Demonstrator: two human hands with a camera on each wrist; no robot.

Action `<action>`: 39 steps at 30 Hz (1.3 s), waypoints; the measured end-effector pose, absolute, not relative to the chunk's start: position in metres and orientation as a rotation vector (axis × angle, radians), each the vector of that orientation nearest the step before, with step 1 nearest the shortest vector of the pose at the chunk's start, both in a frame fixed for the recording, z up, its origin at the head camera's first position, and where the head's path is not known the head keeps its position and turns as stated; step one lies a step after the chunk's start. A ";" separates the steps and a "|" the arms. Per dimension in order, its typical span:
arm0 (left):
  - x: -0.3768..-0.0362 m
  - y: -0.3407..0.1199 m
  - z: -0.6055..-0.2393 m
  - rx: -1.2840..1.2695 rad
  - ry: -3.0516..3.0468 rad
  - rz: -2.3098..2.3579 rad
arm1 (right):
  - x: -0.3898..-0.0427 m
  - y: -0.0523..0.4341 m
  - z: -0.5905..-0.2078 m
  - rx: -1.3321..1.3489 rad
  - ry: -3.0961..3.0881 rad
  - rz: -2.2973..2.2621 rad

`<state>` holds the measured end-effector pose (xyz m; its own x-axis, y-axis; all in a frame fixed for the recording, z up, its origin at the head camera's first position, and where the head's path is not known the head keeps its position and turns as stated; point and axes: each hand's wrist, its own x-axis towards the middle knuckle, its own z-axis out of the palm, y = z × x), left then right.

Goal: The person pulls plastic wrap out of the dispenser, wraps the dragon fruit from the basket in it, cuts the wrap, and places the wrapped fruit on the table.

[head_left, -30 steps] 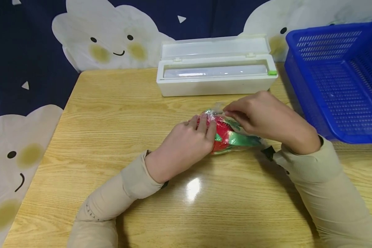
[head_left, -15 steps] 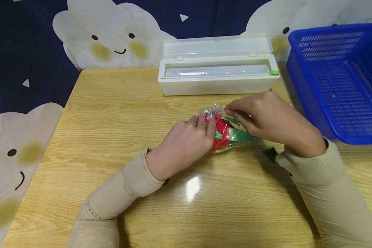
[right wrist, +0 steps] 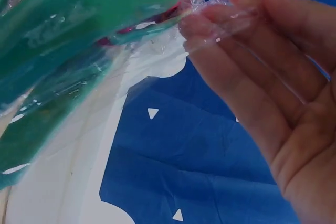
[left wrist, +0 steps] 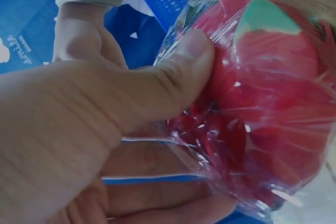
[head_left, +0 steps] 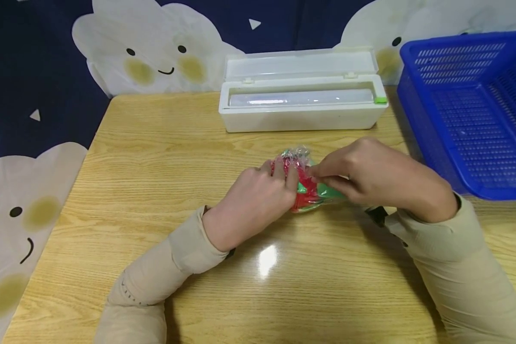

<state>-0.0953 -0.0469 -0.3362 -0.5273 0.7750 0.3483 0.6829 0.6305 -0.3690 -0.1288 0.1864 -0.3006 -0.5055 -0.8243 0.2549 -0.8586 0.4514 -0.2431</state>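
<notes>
A red and green toy fruit (head_left: 306, 187) wrapped in clear cling film (head_left: 295, 155) lies on the wooden table (head_left: 155, 162) near its middle. My left hand (head_left: 258, 198) grips its red end, the thumb pressed on the film (left wrist: 194, 51) over the red body (left wrist: 273, 93). My right hand (head_left: 370, 174) is at the green end (right wrist: 79, 35) and pinches a loose edge of film (right wrist: 220, 3) between its fingertips. Most of the green part is hidden behind the right hand in the head view.
A white cling-film dispenser box (head_left: 301, 98) with its lid up stands at the back of the table. A blue plastic basket (head_left: 473, 105) sits at the right. A dark blue cloth with white cloud faces (head_left: 146, 52) surrounds the table.
My right hand has dropped lower and moved left over the green end, pulling the film down with it. The left hand has kept its hold on the red end.
</notes>
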 end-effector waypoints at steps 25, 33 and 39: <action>-0.101 -0.047 -0.338 -1.141 -2.379 0.218 | -0.105 0.168 -0.299 1.331 -2.770 0.225; -0.101 -0.047 -0.338 -1.143 -2.378 0.223 | -0.111 0.174 -0.299 1.382 -2.842 0.295; -0.102 -0.047 -0.338 -1.162 -2.396 0.207 | -0.120 0.183 -0.294 1.333 -2.836 0.387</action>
